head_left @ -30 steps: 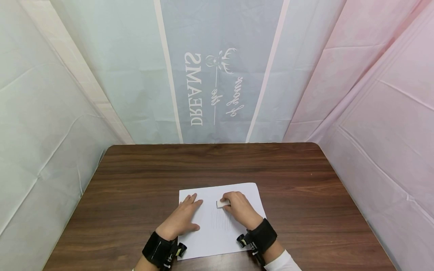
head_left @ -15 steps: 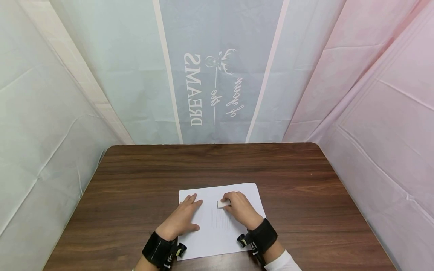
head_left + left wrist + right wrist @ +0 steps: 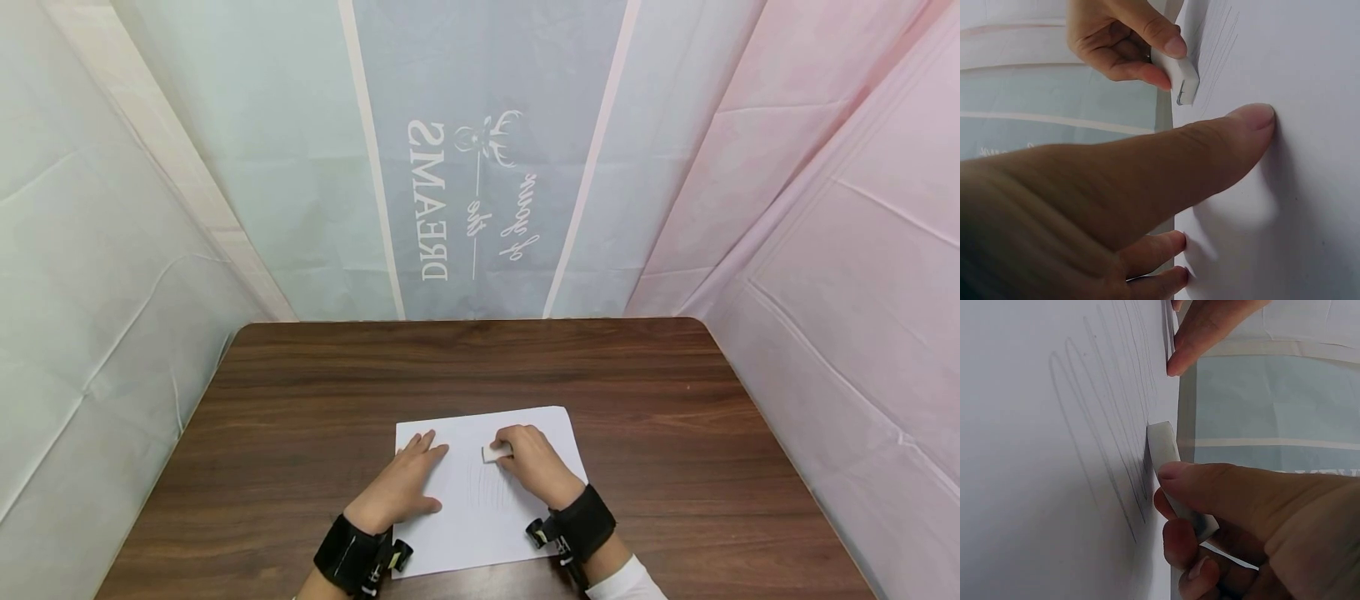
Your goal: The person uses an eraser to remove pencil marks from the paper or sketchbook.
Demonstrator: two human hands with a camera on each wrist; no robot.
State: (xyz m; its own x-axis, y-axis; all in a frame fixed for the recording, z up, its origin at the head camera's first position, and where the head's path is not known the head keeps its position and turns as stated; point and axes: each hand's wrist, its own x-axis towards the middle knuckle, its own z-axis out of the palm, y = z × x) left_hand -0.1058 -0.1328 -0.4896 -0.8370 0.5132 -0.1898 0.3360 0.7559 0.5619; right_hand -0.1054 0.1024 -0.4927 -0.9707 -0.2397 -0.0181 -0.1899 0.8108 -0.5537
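A white sheet of paper (image 3: 465, 542) lies on the table, marked near its middle with thin grey zigzag lines (image 3: 1110, 406). My right hand (image 3: 534, 460) pinches a white block eraser (image 3: 491, 453) between thumb and fingers. One end of the eraser (image 3: 1162, 442) meets the paper at the far end of the lines, as the right wrist view shows. My left hand (image 3: 401, 487) rests on the left part of the sheet, fingers spread and thumb pointing inward. In the left wrist view, the eraser (image 3: 1180, 78) has a dark mark on its end.
The brown wood-grain table (image 3: 315, 375) extends around the paper on all sides. Behind it hangs a pale blue-green cloth (image 3: 322, 208) with mirrored lettering, and light cloths hang at both sides. Each wrist wears a black band (image 3: 581, 523) with a small camera.
My right hand and the eraser have shifted very slightly to the right along the top of the lines. The left hand and the paper stay in place.
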